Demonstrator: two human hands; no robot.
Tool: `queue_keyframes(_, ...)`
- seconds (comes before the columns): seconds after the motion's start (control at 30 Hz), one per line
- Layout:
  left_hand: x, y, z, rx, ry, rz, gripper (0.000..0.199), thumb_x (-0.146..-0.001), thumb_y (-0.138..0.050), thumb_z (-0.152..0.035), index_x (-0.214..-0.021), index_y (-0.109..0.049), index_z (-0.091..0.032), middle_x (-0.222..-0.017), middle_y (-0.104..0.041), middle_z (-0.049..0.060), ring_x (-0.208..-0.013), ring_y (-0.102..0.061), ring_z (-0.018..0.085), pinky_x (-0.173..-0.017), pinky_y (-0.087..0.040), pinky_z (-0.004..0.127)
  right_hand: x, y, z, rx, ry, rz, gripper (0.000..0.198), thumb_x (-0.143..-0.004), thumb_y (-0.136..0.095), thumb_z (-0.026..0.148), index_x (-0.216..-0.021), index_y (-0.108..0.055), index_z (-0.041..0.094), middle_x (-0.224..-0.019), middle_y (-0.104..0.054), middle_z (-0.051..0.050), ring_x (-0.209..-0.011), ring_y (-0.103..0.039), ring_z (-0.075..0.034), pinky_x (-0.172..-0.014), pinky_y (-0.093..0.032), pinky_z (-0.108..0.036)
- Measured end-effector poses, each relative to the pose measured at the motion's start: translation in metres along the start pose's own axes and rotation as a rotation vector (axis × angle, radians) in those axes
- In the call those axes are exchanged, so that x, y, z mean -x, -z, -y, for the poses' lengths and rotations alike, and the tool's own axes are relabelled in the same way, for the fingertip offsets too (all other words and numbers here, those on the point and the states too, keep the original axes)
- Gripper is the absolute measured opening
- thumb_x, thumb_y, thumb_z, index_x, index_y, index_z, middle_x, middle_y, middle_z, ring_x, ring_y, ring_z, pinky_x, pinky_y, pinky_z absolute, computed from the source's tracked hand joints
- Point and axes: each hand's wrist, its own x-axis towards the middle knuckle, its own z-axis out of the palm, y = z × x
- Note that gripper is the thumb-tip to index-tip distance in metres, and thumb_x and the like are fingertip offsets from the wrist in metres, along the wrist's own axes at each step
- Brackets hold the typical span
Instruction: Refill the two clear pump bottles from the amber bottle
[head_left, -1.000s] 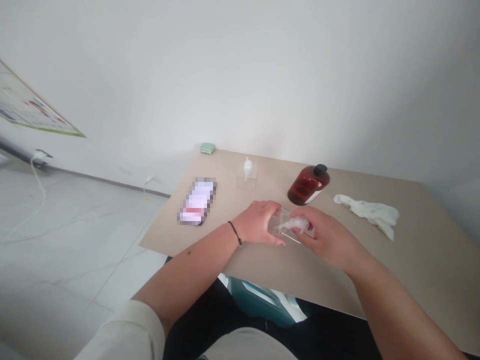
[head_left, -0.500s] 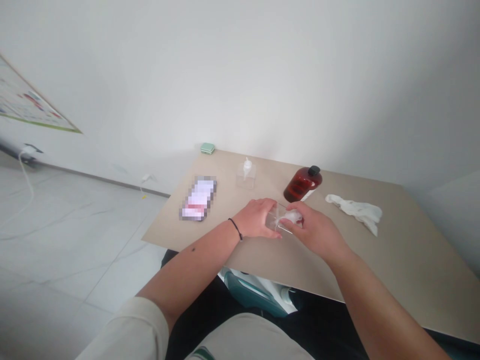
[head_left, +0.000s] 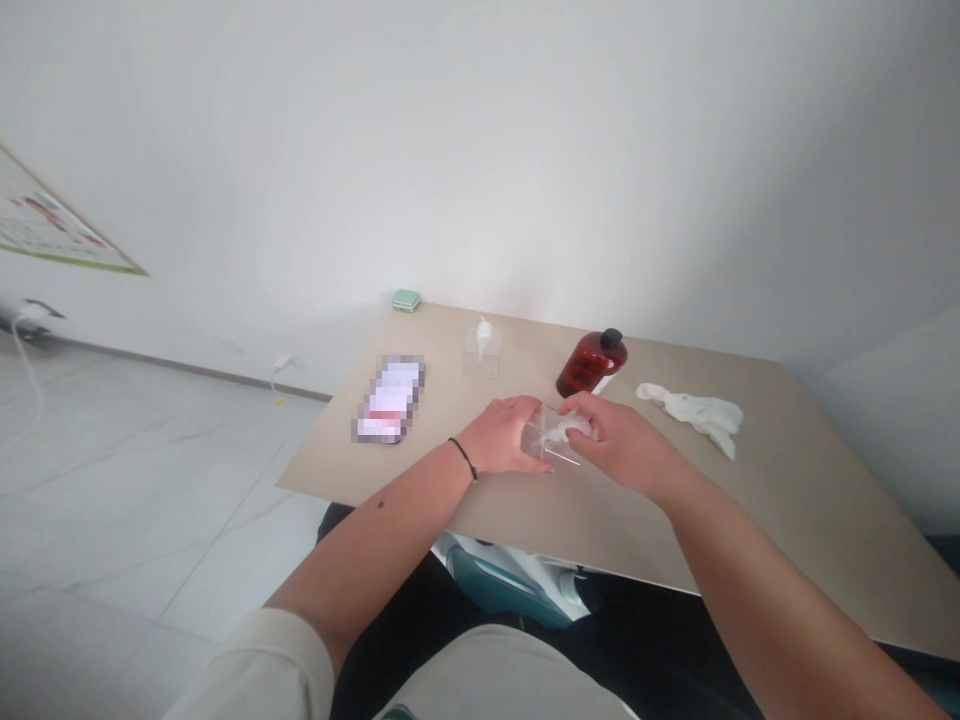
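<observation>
2 hands (head_left: pixel 501 436) (head_left: pixel 624 446) grip a clear pump bottle (head_left: pixel 555 433) near a red bottle (head_left: pixel 587 364) (label (head_left: pixel 603 384) unreadable).

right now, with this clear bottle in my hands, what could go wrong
The held clear bottle might slip if the left hand loosens while the right hand grips its white pump. The red-brown bottle sits close behind the right hand, so a sudden jerk could knock it.
</observation>
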Motion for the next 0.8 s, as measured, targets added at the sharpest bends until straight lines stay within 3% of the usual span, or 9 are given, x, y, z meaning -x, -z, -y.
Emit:
queue_keyframes(0.1,0.001,0.0,0.0,-0.001,0.004,-0.005,0.078,-0.064,-0.09,-0.052,-0.125,-0.057,-0.016,-0.123,-0.068,0.015,-0.112,-0.067,0.037,-0.102,-0.051,0.051,0.004,0.001,-0.001,0.039,0.103,-0.074,0.027,-0.087,-0.057,0.028,-0.11,-0.07,0.024,-0.11,-0.077,-0.006,-0.097,-0.07,-0.026,-0.084,-0.049,-0.037)
queue_keyframes(0.17,0.002,0.0,0.0,-0.011,-0.008,-0.02,0.077,-0.064,-0.09,-0.055,-0.123,-0.059,-0.017,-0.12,-0.069,0.015,-0.11,-0.068,0.036,-0.099,-0.052,0.051,0.009,0.001,0.0,0.125,0.096,-0.166,0.025,-0.091,-0.057,0.033,-0.107,-0.072,0.023,-0.115,-0.075,-0.01,-0.104,-0.069,-0.029,-0.089,-0.049,-0.04)
queue_keyframes(0.27,0.002,-0.002,0.003,-0.029,-0.029,-0.023,0.075,-0.065,-0.088,-0.059,-0.121,-0.06,-0.017,-0.116,-0.069,0.014,-0.105,-0.068,0.035,-0.094,-0.054,0.049,0.017,0.0,0.006,0.262,-0.092,-0.21,0.029,-0.096,-0.053,0.044,-0.103,-0.073,0.025,-0.094,-0.077,-0.009,-0.086,-0.07,-0.028,-0.072,-0.048,-0.038)
queue_keyframes(0.37,0.002,-0.003,0.004,-0.038,-0.037,-0.025,0.075,-0.066,-0.087,-0.059,-0.121,-0.06,-0.017,-0.118,-0.069,0.014,-0.105,-0.068,0.035,-0.094,-0.053,0.049,0.02,-0.004,0.013,0.315,-0.235,-0.173,0.032,-0.097,-0.052,0.051,-0.105,-0.072,0.028,-0.076,-0.075,-0.006,-0.066,-0.067,-0.024,-0.057,-0.038,-0.032)
queue_keyframes(0.5,0.002,-0.003,0.003,-0.053,-0.039,-0.03,0.076,-0.066,-0.088,-0.058,-0.123,-0.059,-0.016,-0.12,-0.069,0.015,-0.107,-0.068,0.036,-0.097,-0.052,0.05,0.019,-0.009,0.015,0.251,-0.228,-0.151,0.026,-0.097,-0.052,0.044,-0.109,-0.068,0.027,-0.078,-0.076,-0.005,-0.066,-0.067,-0.023,-0.056,-0.036,-0.031)
queue_keyframes(0.63,0.002,-0.002,0.001,-0.051,-0.036,-0.024,0.073,-0.067,-0.088,-0.056,-0.122,-0.059,-0.017,-0.118,-0.07,0.014,-0.107,-0.069,0.036,-0.096,-0.053,0.049,0.019,-0.015,0.012,0.111,-0.174,-0.148,0.037,-0.091,-0.055,0.031,-0.127,-0.061,0.026,-0.103,-0.078,-0.007,-0.08,-0.072,-0.025,-0.064,-0.044,-0.032)
queue_keyframes(0.8,0.002,-0.002,0.002,-0.054,-0.025,-0.023,0.073,-0.066,-0.088,-0.056,-0.121,-0.059,-0.017,-0.117,-0.069,0.014,-0.105,-0.069,0.035,-0.095,-0.053,0.048,0.018,-0.025,0.007,-0.019,-0.168,-0.227,0.045,-0.092,-0.057,0.037,-0.135,-0.059,0.025,-0.11,-0.076,-0.01,-0.088,-0.072,-0.027,-0.073,-0.051,-0.036)
